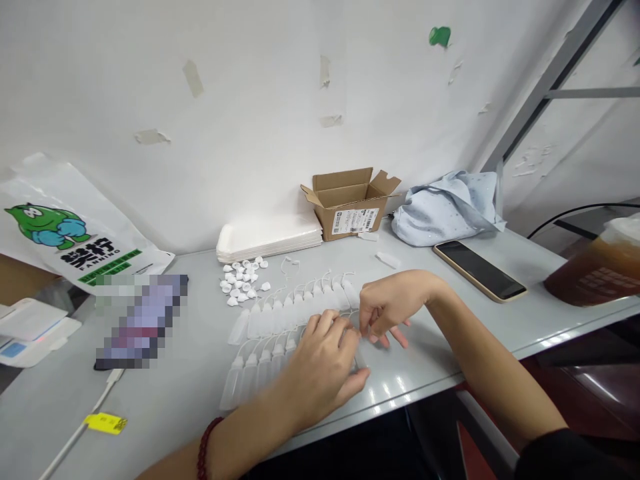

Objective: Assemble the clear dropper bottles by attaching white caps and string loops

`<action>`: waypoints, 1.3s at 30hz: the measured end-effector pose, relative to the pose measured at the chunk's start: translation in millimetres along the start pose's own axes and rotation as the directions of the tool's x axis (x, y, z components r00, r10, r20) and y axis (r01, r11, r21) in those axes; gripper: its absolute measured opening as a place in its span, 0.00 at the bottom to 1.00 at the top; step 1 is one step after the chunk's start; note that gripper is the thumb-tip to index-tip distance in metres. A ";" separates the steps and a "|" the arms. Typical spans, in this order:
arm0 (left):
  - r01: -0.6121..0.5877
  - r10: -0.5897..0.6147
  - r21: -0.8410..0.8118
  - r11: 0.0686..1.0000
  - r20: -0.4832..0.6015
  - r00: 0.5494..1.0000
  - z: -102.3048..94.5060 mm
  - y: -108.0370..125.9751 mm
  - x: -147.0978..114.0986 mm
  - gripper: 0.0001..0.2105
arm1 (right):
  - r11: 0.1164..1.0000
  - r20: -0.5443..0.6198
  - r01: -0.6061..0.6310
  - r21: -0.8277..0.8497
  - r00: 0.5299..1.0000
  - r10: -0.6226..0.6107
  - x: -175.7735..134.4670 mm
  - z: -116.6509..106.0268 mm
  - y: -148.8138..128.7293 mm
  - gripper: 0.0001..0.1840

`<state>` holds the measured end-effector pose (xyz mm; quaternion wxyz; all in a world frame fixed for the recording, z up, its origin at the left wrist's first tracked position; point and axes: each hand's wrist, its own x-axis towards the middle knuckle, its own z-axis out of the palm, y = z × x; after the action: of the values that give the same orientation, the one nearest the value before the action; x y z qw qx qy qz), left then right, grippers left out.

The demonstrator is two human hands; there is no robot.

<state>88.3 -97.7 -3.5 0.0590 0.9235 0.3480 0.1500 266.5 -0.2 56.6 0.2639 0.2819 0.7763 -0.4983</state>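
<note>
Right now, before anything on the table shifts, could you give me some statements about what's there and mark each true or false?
1. The small pale bottles lie in two rows. True.
2. The beaded bracelet is on the right wrist. False: the beaded bracelet is on the left wrist.
3. The left hand is over the nearer row. True.
4. The pale blue cloth is inside the cardboard box. False: the pale blue cloth lies to the right of the cardboard box.
5. The loose white caps lie nearer the person than the stacked white trays. True.
6. The phone on the right lies screen down. False: the phone lies screen up.
</note>
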 end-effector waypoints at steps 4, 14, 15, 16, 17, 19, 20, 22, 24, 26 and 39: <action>0.015 -0.015 0.010 1.000 0.007 1.000 -0.2 -0.4 0.8 0.14 | 1.000 -0.006 -0.008 0.012 1.000 0.008 -0.5 -0.9 0.8 0.11; 0.023 -0.023 0.017 1.000 0.002 1.000 -0.5 -0.8 -0.6 0.14 | 0.999 -0.028 0.000 0.044 1.000 0.002 -1.9 -3.3 6.1 0.13; 0.029 -0.029 0.001 1.000 -0.004 1.000 -1.7 -1.0 -0.5 0.14 | 0.998 -0.059 0.007 0.055 0.998 -0.004 -4.4 -4.8 7.3 0.13; 0.036 -0.036 -0.021 0.999 -0.011 0.999 -3.3 -2.0 -0.3 0.15 | 0.998 -0.107 0.013 0.065 0.994 -0.006 -7.5 -6.8 8.9 0.13; 0.045 -0.046 -0.049 0.998 -0.021 0.999 -5.6 -4.0 0.0 0.15 | 0.997 -0.176 0.018 0.072 0.984 -0.005 -10.9 -9.2 11.2 0.13; 0.081 -0.087 -0.101 0.992 -0.057 0.995 -11.8 -12.5 0.9 0.12 | 0.997 -0.369 0.002 0.076 0.929 0.026 -17.4 -15.4 18.6 0.13; 0.111 -0.121 -0.119 0.987 -0.081 0.989 -15.5 -19.6 1.1 0.10 | 0.997 -0.484 -0.029 0.070 0.873 0.059 -20.0 -18.9 24.1 0.12; 0.216 -0.234 -0.137 0.967 -0.136 0.963 -23.6 -39.5 0.6 0.10 | 0.983 -0.695 -0.180 0.046 0.700 0.161 -22.9 -26.1 38.3 0.11; 0.330 -0.353 -0.138 0.934 -0.193 0.916 -31.3 -64.7 -2.0 0.11 | 0.904 -0.827 -0.425 0.052 0.489 0.278 -23.5 -32.5 55.3 0.10; 0.433 -0.449 -0.122 0.893 -0.230 0.863 -37.2 -90.9 -5.9 0.13 | 0.827 -0.860 -0.555 0.094 0.374 0.348 -23.1 -37.4 71.4 0.11; 0.384 -0.387 -0.053 0.922 -0.131 0.913 -28.0 -152.1 34.7 0.12 | 0.819 -0.808 -0.572 0.055 0.456 0.373 -5.6 -41.2 87.9 0.12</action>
<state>9.0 39.5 -1.3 0.0750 0.8232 0.5245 0.2041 326.7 67.1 20.6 0.0523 0.6449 0.7502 -0.1363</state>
